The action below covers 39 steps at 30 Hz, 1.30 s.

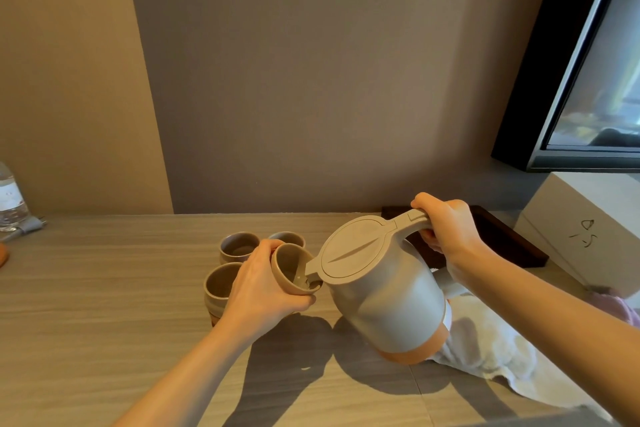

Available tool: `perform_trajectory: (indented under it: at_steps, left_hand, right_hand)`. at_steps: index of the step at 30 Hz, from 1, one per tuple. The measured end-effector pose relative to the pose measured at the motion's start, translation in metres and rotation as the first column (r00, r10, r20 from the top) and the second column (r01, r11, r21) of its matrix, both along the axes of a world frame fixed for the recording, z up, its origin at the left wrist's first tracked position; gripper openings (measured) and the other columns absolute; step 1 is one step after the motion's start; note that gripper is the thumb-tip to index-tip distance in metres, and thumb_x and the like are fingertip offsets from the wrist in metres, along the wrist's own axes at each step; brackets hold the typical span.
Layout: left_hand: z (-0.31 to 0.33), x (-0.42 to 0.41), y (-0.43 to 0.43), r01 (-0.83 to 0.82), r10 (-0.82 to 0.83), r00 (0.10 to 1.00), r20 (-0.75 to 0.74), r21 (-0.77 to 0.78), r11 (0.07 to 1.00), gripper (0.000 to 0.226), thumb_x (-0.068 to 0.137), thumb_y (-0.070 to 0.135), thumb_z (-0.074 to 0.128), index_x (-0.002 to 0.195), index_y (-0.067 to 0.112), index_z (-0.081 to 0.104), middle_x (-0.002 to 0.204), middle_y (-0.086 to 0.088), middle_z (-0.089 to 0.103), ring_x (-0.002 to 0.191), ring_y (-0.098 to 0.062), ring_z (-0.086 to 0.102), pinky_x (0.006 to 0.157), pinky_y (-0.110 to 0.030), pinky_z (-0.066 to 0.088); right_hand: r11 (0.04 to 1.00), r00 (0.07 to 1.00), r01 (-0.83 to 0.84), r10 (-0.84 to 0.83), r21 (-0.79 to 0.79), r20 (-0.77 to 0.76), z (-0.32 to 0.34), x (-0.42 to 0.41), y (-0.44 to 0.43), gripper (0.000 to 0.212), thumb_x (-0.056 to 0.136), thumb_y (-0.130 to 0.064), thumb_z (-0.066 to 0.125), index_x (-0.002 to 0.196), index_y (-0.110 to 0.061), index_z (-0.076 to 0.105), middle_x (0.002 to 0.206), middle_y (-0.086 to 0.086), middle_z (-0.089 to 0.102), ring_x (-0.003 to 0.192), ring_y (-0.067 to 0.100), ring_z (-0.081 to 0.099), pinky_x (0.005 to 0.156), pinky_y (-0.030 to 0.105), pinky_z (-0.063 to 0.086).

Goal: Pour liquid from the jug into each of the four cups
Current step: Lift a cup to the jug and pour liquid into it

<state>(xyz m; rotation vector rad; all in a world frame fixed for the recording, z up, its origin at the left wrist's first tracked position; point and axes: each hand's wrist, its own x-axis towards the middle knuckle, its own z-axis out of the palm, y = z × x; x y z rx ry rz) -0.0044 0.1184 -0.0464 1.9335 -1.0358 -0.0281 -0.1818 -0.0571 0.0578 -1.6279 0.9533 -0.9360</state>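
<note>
Above the bench [104,288], the right hand [446,229] is tipping the jug [384,291]; the left hand [263,284] is gripping a tilted cup [294,270], best kept steady under the spout.

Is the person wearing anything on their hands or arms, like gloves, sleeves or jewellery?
Nothing shows. The left hand and right hand are bare, with no gloves, rings, watch or bracelet in view. Both forearms are uncovered right down to the picture's edge, so no sleeve appears.

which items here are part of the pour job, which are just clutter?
In the job:
jug, tilted, in right hand
cup, tilted, in left hand
three cups on the table

Lying about:
white towel
dark tray
white box
water bottle
screen
</note>
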Motion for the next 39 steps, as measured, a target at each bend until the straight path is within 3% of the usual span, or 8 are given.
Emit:
perform_trajectory:
  at_steps: [10, 14, 21, 34, 39]
  left_hand:
    - [-0.001, -0.001, 0.000, -0.016, 0.017, 0.999, -0.033, 0.004, 1.000, 0.089, 0.049, 0.041, 0.093, 0.117, 0.040, 0.036, 0.109, 0.021, 0.050, 0.102, -0.006, 0.051, 0.074, -0.016, 0.043]
    - [-0.003, -0.002, 0.000, -0.015, 0.015, 0.999, -0.045, -0.001, 1.000, 0.088, 0.049, 0.041, 0.093, 0.114, 0.041, 0.035, 0.099, 0.031, 0.044, 0.099, -0.004, 0.050, 0.068, -0.011, 0.039]
    - [-0.008, -0.002, -0.002, -0.034, 0.033, 0.996, -0.081, -0.006, 0.999, 0.091, 0.047, 0.043, 0.094, 0.116, 0.040, 0.035, 0.114, 0.016, 0.052, 0.105, -0.008, 0.052, 0.077, -0.018, 0.043]
    - [-0.013, -0.007, -0.003, -0.037, 0.031, 0.991, -0.129, -0.043, 0.998, 0.088, 0.049, 0.039, 0.094, 0.115, 0.038, 0.036, 0.104, 0.023, 0.048, 0.102, -0.005, 0.049, 0.067, -0.007, 0.037]
    - [-0.013, -0.009, -0.003, -0.039, 0.030, 0.988, -0.154, -0.055, 0.998, 0.088, 0.049, 0.038, 0.094, 0.116, 0.037, 0.037, 0.108, 0.019, 0.050, 0.103, -0.006, 0.048, 0.066, -0.007, 0.036]
  right_hand:
    - [1.000, 1.000, 0.001, -0.001, -0.023, -0.007, 0.001, 0.001, 0.001, 0.028, 0.086, -0.028, 0.058, 0.065, -0.008, 0.061, 0.073, 0.013, 0.058, 0.072, 0.021, 0.054, 0.073, 0.035, 0.044]
    - [0.999, 1.000, -0.010, 0.009, -0.041, -0.017, 0.001, 0.001, 0.001, 0.029, 0.086, -0.028, 0.058, 0.067, -0.007, 0.062, 0.075, 0.015, 0.060, 0.074, 0.021, 0.055, 0.073, 0.035, 0.045]
    - [0.999, 1.000, -0.014, 0.013, -0.042, -0.026, 0.001, 0.002, 0.000, 0.029, 0.086, -0.028, 0.058, 0.068, -0.006, 0.063, 0.076, 0.015, 0.060, 0.074, 0.022, 0.054, 0.073, 0.034, 0.044]
    - [0.998, 0.999, -0.014, 0.012, -0.066, -0.035, 0.001, 0.002, -0.002, 0.030, 0.086, -0.028, 0.057, 0.066, -0.006, 0.062, 0.078, 0.018, 0.060, 0.074, 0.023, 0.055, 0.072, 0.034, 0.045]
    - [0.998, 0.999, -0.013, 0.010, -0.064, -0.040, 0.001, 0.004, -0.003, 0.030, 0.086, -0.028, 0.058, 0.066, -0.006, 0.062, 0.080, 0.019, 0.060, 0.077, 0.025, 0.054, 0.073, 0.035, 0.045]
